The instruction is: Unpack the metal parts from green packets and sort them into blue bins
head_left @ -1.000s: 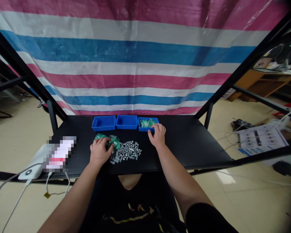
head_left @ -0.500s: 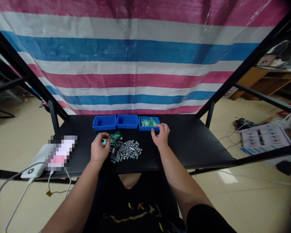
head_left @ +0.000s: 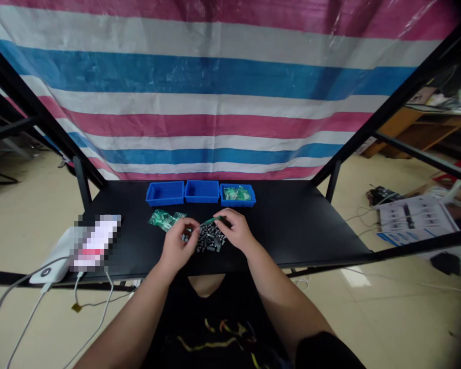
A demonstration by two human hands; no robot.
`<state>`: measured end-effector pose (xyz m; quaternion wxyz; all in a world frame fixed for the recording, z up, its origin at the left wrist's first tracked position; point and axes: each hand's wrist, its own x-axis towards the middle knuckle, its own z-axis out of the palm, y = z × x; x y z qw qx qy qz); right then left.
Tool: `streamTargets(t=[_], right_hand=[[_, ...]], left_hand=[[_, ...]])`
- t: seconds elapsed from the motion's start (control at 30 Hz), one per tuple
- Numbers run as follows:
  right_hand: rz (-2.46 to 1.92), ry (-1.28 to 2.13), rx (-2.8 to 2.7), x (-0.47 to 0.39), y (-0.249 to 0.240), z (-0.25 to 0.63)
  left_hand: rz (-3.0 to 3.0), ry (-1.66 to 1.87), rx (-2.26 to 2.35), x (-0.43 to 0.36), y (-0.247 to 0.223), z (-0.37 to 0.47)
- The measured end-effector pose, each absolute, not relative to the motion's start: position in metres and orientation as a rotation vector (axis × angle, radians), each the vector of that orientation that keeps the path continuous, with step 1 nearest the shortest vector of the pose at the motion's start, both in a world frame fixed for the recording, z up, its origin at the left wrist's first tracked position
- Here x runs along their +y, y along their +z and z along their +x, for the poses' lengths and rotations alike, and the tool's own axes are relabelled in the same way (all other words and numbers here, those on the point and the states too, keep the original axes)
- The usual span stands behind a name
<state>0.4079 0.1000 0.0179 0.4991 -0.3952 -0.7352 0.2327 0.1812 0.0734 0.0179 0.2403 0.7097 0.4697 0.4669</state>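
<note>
Between my two hands, above the pile of small grey metal parts [head_left: 211,240], is a thin green packet [head_left: 210,221]. My left hand [head_left: 180,243] pinches its left end, and my right hand [head_left: 234,228] grips its right end between thumb and fingers. More green packets [head_left: 162,219] lie on the black table just beyond my left hand. A blue tray [head_left: 238,203] at the right of the row holds green packets in clear wrapping. The middle blue tray [head_left: 202,199] and the left blue tray [head_left: 165,201] show bare insides.
On the table's left side lie a blurred-out phone-like device [head_left: 96,243] and a white box [head_left: 56,259] with cables running off the edge. A striped sheet [head_left: 215,123] hangs behind the table [head_left: 303,225], between black frame posts.
My right hand has left the right tray and moved to the pile's upper edge. My left hand has moved right, away from the loose packets, and both hands now hold one green packet.
</note>
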Motion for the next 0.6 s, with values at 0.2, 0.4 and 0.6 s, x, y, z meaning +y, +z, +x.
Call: streamTargets(t=[0.2,0.4,0.6], right_hand=[[-1.25,0.095,-1.482,0.131,0.023,0.452],[-1.373,-0.087,-1.729,0.168,0.008,0.467],[-1.426,-0.078,-2.028,0.165,-0.008,0.466]], left_hand=[[2.067,1.153,2.043,0.114,-0.016,0.103],[1.811,0.898,2.394,0.123,-0.033,0.091],[1.814,0.838,2.42,0.121,-0.032,0.099]])
